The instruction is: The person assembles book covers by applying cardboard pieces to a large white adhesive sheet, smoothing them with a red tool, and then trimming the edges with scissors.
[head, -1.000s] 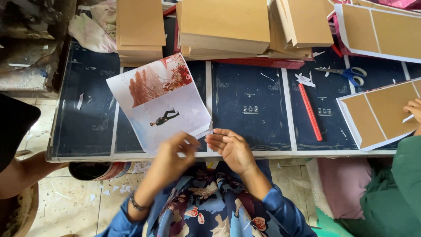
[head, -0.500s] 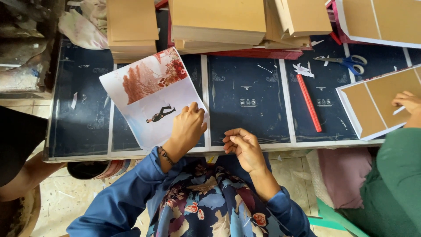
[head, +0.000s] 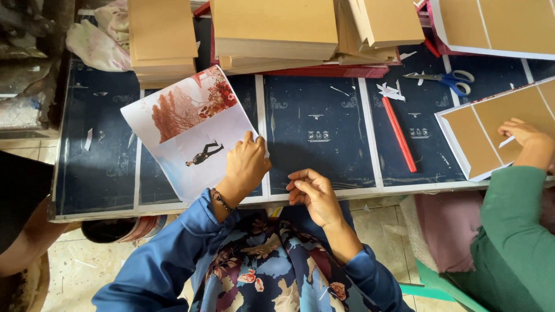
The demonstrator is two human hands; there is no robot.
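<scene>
Printed sheet [head: 191, 130], white with a red tree picture and a small dark figure, lies tilted on the dark blue table [head: 318, 124], left of centre. At the near edge, the left hand [head: 247, 164] rests knuckles-up on the sheet's right corner, fingers curled and pressing it down. Just right of it, the right hand [head: 312, 193] hovers over the table edge, fingers loosely bent, holding nothing that shows. At the near right, a co-worker's hand [head: 523, 136] in a green sleeve touches a brown board [head: 491, 130]. Farther off lie a red stick [head: 399, 134] and blue-handled scissors [head: 448, 80]. Stacks of brown card [head: 272, 26] line the far side; no containers show.
</scene>
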